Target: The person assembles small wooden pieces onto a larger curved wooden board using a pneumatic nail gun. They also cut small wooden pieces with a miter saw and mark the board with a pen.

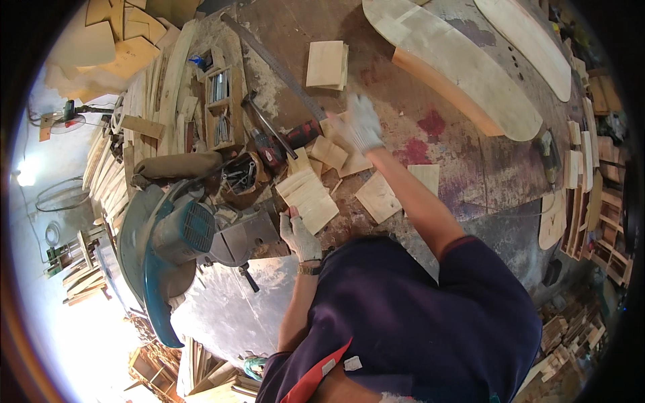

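Note:
My left hand (301, 240), in a pale glove with bare fingertips, has its fingers at the lower left edge of a square wooden board (309, 201) and appears to grip it. Stretched forward over the table, my gloved right hand (363, 125) is smeared by motion, its fingers seemingly apart. Beneath it lies another thin wooden piece (355, 161), partly hidden by the hand. Smaller wooden pieces (329, 153) overlap beside it. Nearer me, one more square board (378, 199) lies left of my right forearm, and a further board (424, 176) shows right of it.
A teal miter saw (176, 232) stands at left. Behind it are a hammer (269, 124), a red and black power drill (269, 148), and a wooden box (224, 101) of metal fasteners. A stack of boards (326, 64) lies farther back; large curved wooden panels (463, 70) lie at right.

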`<state>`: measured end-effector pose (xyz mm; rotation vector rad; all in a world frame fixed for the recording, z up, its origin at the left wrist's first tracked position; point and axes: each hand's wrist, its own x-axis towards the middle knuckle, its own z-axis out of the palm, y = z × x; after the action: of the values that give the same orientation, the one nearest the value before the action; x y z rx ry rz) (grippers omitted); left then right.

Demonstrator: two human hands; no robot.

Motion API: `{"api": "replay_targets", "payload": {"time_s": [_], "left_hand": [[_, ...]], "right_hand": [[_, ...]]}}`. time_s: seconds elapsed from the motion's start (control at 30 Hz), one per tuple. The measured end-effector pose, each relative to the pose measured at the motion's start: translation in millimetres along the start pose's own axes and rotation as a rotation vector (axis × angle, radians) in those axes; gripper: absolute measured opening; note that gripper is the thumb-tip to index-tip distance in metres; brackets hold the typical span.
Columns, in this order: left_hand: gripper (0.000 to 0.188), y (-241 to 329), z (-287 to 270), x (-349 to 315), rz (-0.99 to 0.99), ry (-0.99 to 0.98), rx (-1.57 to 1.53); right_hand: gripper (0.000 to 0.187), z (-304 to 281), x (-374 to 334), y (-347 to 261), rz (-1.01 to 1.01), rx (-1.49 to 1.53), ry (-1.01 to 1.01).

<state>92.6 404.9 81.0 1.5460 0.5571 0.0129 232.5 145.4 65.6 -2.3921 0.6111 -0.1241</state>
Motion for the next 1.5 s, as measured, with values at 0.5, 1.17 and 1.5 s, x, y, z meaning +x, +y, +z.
{"api": "replay_targets", "payload": {"time_s": [0.5,1.17,1.5], "left_hand": [[0.032,24,-9,3,-0.014,0.105,0.08],[0.027,20,22,-1,0.076,-0.042,0.012],[0.029,23,3,-3,0.001,0.001,-0.022]], "right_hand": [[0.095,17,89,-8,0.234,0.004,0.061],[0.088,-27,-233,87,-0.11,-0.17,-0.093],[0.086,-26,-224,87,-0.036,-0.107,-0.125]]}}
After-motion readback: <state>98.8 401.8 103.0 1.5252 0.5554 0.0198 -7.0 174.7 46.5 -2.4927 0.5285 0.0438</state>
